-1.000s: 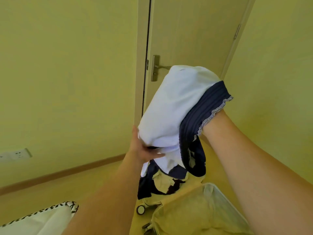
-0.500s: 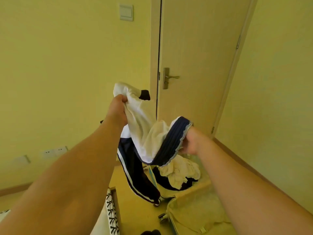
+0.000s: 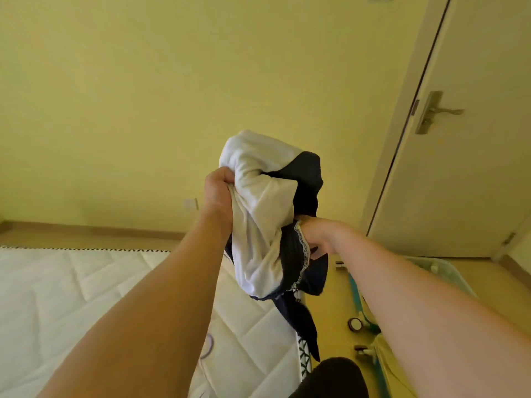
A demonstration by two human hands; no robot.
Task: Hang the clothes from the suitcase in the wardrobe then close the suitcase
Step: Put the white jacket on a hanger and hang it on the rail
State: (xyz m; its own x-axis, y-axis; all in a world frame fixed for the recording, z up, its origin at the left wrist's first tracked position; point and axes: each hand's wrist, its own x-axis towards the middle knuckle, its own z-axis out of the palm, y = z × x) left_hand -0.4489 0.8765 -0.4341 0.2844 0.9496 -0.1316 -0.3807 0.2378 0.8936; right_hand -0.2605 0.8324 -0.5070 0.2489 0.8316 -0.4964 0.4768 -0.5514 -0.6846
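A white and navy garment [image 3: 258, 225] hangs bunched in the air in front of me. My left hand [image 3: 218, 193] grips its white fabric in a fist at the upper left. My right hand [image 3: 316, 237] pinches the navy hem with the pale stitched edge at the garment's right side. A navy part trails down toward the floor. The open suitcase [image 3: 442, 268] lies on the floor at the lower right, mostly hidden behind my right forearm; its wheels show near the mattress. No wardrobe is in view.
A white quilted mattress [image 3: 71, 297] with a patterned border fills the lower left. A closed door [image 3: 474, 168] with a metal lever handle [image 3: 436, 112] stands at the right. A yellow wall with a socket [image 3: 190, 203] is ahead. A dark knee [image 3: 336, 377] shows at the bottom.
The view has swung left and down, so the mattress fills the lower left and the door sits at the right. Both hands stayed on the garment, now more bunched and closer together.
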